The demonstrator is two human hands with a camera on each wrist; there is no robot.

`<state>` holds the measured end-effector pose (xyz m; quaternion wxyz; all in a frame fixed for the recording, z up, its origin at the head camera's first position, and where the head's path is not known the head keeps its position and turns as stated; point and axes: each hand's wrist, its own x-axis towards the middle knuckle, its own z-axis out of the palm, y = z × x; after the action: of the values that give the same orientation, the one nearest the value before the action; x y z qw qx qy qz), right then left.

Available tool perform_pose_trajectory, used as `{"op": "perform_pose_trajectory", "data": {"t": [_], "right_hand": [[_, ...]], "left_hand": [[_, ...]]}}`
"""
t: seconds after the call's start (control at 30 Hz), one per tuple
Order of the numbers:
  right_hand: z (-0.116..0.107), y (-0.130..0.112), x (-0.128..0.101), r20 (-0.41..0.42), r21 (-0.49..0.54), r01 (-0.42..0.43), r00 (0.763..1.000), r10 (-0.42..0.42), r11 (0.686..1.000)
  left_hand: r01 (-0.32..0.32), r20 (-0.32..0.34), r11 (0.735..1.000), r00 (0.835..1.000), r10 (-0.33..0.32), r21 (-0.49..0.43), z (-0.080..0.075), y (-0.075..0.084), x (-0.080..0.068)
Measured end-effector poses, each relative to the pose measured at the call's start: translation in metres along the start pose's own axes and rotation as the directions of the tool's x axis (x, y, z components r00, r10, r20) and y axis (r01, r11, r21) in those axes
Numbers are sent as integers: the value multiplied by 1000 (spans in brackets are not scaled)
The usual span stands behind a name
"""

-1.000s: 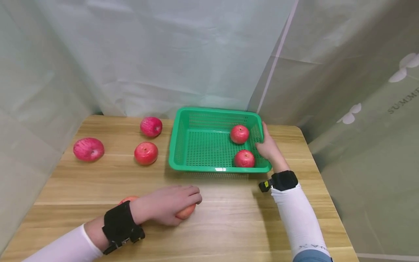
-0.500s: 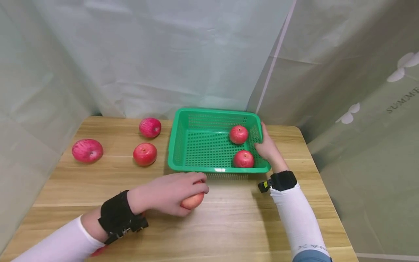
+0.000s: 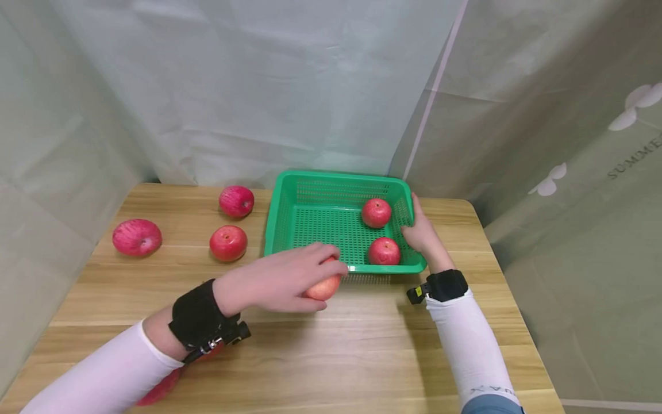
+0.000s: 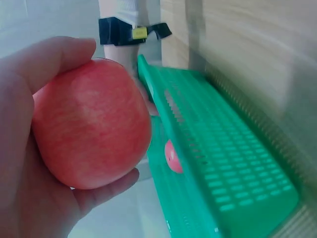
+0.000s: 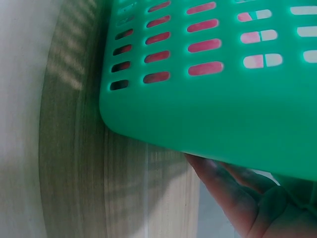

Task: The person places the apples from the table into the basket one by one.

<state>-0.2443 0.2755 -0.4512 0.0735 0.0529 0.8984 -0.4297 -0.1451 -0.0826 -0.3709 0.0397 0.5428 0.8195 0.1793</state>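
My left hand (image 3: 281, 279) grips a red apple (image 3: 324, 287), fingers over its top and thumb beneath, at the front rim of a green plastic basket (image 3: 289, 261). In the left wrist view the apple (image 4: 91, 124) fills the palm, beside the basket's slotted wall (image 4: 233, 163). My right hand (image 3: 425, 234) holds the basket's right end, thumb over the rim. From the right wrist, fingers (image 5: 223, 191) show against the basket's outer side (image 5: 198, 114). Two red apples lie inside the basket at its right, one toward the back (image 3: 376, 213), one toward the front (image 3: 384, 251).
Left of the basket on the wooden table (image 3: 362, 356) lie three apples: one at the back (image 3: 236, 202), one in front of it (image 3: 228, 243), and one farther left (image 3: 137, 237). Another apple (image 3: 160, 390) shows partly beneath my left forearm. A curtain (image 3: 284, 86) hangs behind the table.
My left hand has lifted the apple and carried it forward and right, from the table to the basket's front rim. The right hand stays in place on the basket.
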Motion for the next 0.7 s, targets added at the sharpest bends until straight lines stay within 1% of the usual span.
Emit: {"op": "perform_pose_trajectory", "data": {"t": [0.17,0.33,0.43,0.57,0.7], "right_hand": [[-1,2,0,-4,-8,4,1000,-4,1000],[-1,4,0,-12,1,-1,1000,1,1000],[-1,3,0,-11,0,-7,1000,7,1000],[1,2,1,-4,-17,-2,1000,1,1000],[2,1,1,-9,-19,-1,1000,1,1000]], "left_hand": [[65,46,998,997,-66,6,-7,-14,19],[112,45,994,993,-112,-5,-11,-29,39],[142,39,990,989,-142,2,-11,-38,48],[204,65,979,977,-204,10,-8,-47,58],[254,121,967,960,-254,13,-6,-53,69]]}}
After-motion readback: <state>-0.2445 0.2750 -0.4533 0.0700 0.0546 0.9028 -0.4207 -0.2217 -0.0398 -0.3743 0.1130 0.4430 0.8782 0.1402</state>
